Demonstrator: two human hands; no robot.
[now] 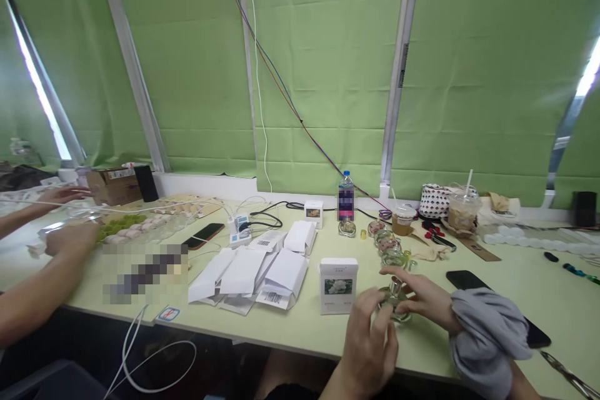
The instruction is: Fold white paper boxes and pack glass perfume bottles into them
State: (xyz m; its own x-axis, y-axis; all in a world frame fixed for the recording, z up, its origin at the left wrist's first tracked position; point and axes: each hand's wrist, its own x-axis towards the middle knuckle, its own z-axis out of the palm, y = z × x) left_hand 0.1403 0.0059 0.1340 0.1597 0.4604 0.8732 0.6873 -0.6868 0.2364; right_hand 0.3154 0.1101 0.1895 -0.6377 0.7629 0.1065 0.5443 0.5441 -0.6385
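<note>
A small round glass perfume bottle (402, 317) with a shiny metallic neck stands at the table's front edge, partly hidden by my fingers. My left hand (368, 347) curls its fingertips against the bottle's left side. From the right, my right hand (429, 300) has thumb and fingers closed around its upper part, with one finger reaching over the neck. A grey cloth band (490, 337) wraps my right wrist. Just left of the bottle, an upright white box (338, 287) carries a flower picture. Behind my right hand, several similar glass bottles (387, 242) form a row.
Several white cartons (244, 272) lie piled left of centre. A water bottle (345, 197), a cup of drink (463, 212) and a power strip (240, 230) stand farther back. A black phone (534, 328) lies at right. Another person's hand (75, 237) works by a tray at left.
</note>
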